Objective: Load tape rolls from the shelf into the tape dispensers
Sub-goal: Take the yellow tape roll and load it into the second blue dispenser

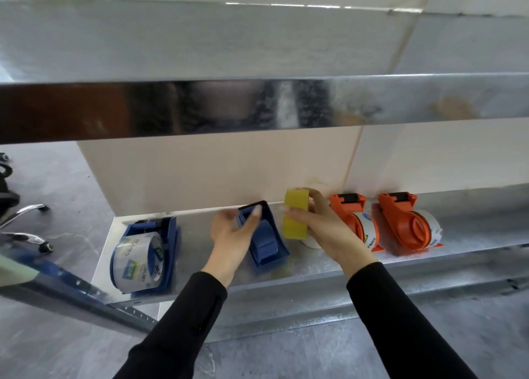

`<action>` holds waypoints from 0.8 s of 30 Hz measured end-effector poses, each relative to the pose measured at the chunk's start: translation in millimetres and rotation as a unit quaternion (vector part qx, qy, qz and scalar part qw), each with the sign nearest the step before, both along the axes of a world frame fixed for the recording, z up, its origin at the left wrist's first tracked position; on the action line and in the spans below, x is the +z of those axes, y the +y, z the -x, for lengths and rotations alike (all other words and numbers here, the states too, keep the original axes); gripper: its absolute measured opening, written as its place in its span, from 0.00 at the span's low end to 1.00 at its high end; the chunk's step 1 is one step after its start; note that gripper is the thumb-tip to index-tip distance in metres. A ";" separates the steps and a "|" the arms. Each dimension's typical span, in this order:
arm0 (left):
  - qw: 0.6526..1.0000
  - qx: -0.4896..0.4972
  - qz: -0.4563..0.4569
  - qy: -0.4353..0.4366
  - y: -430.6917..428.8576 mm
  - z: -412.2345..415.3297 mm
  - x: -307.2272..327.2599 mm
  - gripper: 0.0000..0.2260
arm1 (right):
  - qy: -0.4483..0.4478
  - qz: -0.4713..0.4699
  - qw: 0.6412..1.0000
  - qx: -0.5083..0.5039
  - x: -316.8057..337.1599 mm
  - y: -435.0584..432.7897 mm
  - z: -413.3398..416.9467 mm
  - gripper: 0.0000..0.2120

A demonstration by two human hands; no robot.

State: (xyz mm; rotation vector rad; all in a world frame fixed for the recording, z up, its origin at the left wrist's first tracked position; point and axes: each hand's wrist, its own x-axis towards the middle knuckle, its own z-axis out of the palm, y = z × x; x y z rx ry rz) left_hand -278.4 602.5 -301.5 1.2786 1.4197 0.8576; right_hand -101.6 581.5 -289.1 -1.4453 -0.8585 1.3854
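Observation:
An empty blue tape dispenser [266, 237] stands on the lower metal shelf [315, 267]. My left hand [232, 232] grips its left side, fingers curled over the top. My right hand [323, 224] holds a yellow tape roll [296, 218] upright just right of that dispenser. A white roll [310, 242] sits on the shelf behind and below the yellow one, mostly hidden. Another blue dispenser [148, 255] with a clear tape roll lies at the shelf's left end. Two orange dispensers [355, 221] [409, 221], each holding a white roll, stand at the right.
A shiny upper shelf [257, 106] overhangs the work area close above the hands. A white wall panel [217, 172] backs the lower shelf. Office chair legs [25, 224] stand on the grey floor at the left. A perforated shelf post [86, 290] runs diagonally at lower left.

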 end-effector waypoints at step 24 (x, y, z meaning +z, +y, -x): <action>0.955 0.058 0.246 -0.155 7.9 5.2 -5.4 0.21 | -0.294 -0.167 0.936 0.098 -37.9 -14.7 65.0 0.41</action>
